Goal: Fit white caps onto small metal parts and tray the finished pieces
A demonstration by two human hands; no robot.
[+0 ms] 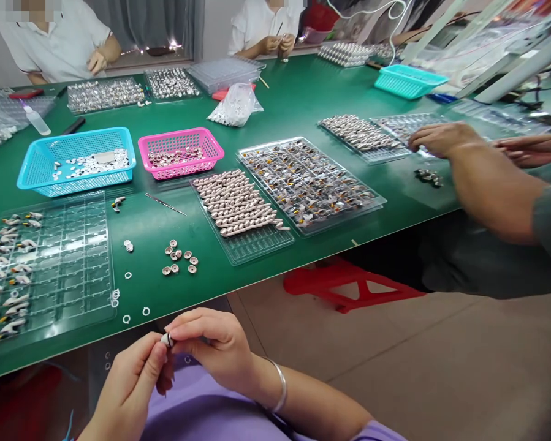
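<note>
My left hand [130, 383] and my right hand [217, 349] meet just below the near edge of the green table [303, 98]. Both pinch one small silver-and-white part [167, 339] between their fingertips. A silver bangle sits on my right wrist. On the table just beyond my hands lie several small round metal caps [178, 258] and a few clear rings [127, 275]. A clear compartment tray [49, 263] at my left holds small white parts along its left side.
A blue basket [75, 160] and a pink basket [181, 152] hold small parts. Clear trays [309, 184] of metal pieces fill the middle. A co-worker's hands [443, 139] reach in at the right. Two people sit across the table. A red stool [344, 285] stands underneath.
</note>
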